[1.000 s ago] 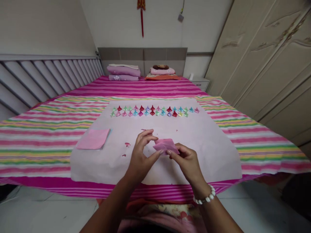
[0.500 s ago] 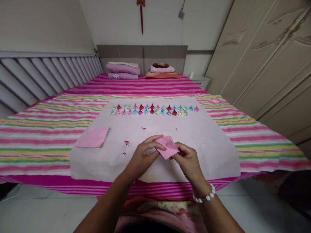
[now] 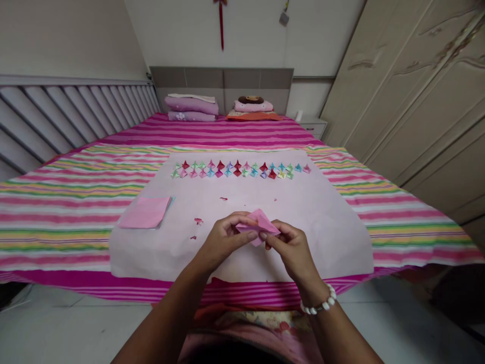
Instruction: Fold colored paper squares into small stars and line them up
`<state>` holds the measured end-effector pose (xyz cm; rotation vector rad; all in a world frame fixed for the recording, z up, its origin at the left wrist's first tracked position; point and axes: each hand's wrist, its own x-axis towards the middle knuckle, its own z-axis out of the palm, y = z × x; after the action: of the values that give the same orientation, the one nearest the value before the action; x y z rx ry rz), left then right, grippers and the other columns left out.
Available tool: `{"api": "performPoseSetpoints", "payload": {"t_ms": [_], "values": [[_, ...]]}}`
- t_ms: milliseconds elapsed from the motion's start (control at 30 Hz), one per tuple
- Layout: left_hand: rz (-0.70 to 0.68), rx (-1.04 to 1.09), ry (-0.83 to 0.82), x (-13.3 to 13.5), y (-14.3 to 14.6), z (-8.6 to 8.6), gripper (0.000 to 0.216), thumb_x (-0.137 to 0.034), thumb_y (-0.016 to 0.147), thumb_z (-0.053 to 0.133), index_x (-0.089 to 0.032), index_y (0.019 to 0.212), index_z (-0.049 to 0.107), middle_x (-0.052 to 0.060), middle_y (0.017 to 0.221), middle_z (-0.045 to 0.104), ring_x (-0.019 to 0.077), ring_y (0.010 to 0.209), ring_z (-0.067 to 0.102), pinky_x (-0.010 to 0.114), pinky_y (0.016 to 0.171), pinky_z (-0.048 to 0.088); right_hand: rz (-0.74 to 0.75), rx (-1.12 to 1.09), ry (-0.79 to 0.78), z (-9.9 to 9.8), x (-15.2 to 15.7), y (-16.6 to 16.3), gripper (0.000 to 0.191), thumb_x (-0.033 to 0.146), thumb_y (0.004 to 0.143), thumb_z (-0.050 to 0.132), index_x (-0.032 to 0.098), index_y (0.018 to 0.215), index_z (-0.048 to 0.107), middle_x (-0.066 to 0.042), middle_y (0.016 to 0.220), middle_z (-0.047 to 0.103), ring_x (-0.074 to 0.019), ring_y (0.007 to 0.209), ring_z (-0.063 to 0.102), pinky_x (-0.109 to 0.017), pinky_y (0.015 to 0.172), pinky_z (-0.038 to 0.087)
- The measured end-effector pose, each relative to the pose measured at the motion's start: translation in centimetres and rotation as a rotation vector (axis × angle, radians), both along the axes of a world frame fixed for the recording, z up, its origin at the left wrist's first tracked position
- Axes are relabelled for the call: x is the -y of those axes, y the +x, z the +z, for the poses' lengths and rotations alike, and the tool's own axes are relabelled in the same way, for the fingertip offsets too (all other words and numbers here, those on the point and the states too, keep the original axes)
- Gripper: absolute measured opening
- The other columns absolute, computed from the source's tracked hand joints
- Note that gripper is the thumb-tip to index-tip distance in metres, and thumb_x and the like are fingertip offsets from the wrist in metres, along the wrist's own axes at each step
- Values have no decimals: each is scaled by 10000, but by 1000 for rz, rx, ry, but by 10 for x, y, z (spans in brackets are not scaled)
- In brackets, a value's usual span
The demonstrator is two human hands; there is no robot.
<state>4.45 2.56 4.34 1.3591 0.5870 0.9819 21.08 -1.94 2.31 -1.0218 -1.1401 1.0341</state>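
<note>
A partly folded piece of pink origami paper (image 3: 261, 220) is held between both hands above the white sheet (image 3: 242, 263). My left hand (image 3: 226, 235) grips its left side, with the thumb along the lower front and the fingers behind and on top. On the right side, my right hand (image 3: 288, 244) pinches the paper, its thumb tip close to the left thumb near the middle. A white beaded bracelet (image 3: 320, 303) circles my right wrist. The fingertips behind the paper are hidden.
Two rows of small folded paper pieces (image 3: 237, 169) in several colours stand farther back on the sheet. A stack of square paper (image 3: 146, 212), pink on top, lies at left. Red paper scraps (image 3: 198, 221) lie nearby. The striped bed (image 3: 56, 222) carries everything; folded bedding (image 3: 191, 107) is behind.
My left thumb has moved onto the front of the pink paper, and the right thumb has come in towards it. The paper's shape has changed, its upper part now peaked.
</note>
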Motion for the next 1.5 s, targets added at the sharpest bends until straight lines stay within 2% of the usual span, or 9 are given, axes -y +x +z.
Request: {"api": "performPoseSetpoints", "payload": {"t_ms": [133, 300, 533, 667, 867, 1100, 1233, 1333, 1500], "values": [[1, -44, 54, -2, 0, -2, 358, -191, 695, 765, -258, 1041, 702, 46, 1075, 633, 207, 1027, 576, 324, 882, 447, 10, 3, 4, 0, 0, -1, 49, 224, 710, 726, 182, 718, 702, 25, 608, 597, -98, 540, 500, -219, 513, 399], [-35, -136, 216, -3, -2, -2, 178, -154, 797, 624, -233, 878, 762, 67, 1012, 622, 206, 994, 577, 328, 871, 434, 9, -28, -11, 0, 0, -1, 29, 196, 691, 714, 193, 720, 713, 27, 594, 608, -104, 517, 505, -228, 503, 415], [-72, -194, 175, 1, -7, 4, 196, -226, 766, 670, -237, 947, 745, 56, 989, 617, 197, 955, 572, 309, 833, 434, 14, -93, -57, -4, -1, 0, 46, 218, 701, 714, 196, 741, 722, 25, 555, 602, -114, 512, 509, -241, 520, 403], [73, -232, 158, 1, -3, 5, 147, -287, 805, 641, -197, 823, 756, 41, 829, 645, 176, 830, 588, 299, 773, 438, 63, -123, -55, -4, -1, 0, 100, 218, 713, 711, 208, 809, 739, 20, 603, 627, -114, 539, 523, -248, 564, 420], [182, -243, 185, 1, 2, 0, 73, -225, 738, 706, -187, 791, 740, 36, 837, 678, 168, 809, 619, 275, 736, 460, 178, -222, -52, -1, 2, 1, 181, 292, 764, 645, 183, 881, 729, -15, 668, 634, -145, 628, 555, -276, 636, 451], [200, -170, 113, 1, 2, -2, 294, -230, 703, 746, -193, 990, 698, 50, 949, 716, 195, 906, 647, 294, 789, 492, 2, -103, -115, 0, -4, -3, 175, 299, 628, 806, 176, 645, 682, 29, 556, 554, -95, 492, 442, -223, 468, 354], [200, -109, -57, -3, -4, 0, 480, -236, 662, 784, -183, 1116, 637, 3, 726, 700, 149, 693, 654, 273, 684, 499, -26, -104, -99, 1, -3, -3, 179, 300, 656, 783, 183, 600, 660, 30, 534, 543, -102, 502, 440, -231, 479, 358], [228, -97, -110, -9, -11, 1, 517, -233, 622, 810, -163, 1101, 627, 2, 683, 698, 144, 642, 646, 281, 669, 508, -57, -127, -107, -1, -2, -3, 170, 296, 654, 777, 180, 607, 662, 26, 544, 558, -105, 504, 446, -236, 487, 364], [425, 20, -173, -10, -6, -9, 532, -288, 657, 793, -141, 1126, 589, 18, 733, 701, 144, 709, 646, 293, 727, 498, -180, -252, -106, -5, -6, -4, 158, 280, 636, 788, 178, 639, 669, 27, 573, 569, -101, 515, 450, -234, 512, 375]]}}
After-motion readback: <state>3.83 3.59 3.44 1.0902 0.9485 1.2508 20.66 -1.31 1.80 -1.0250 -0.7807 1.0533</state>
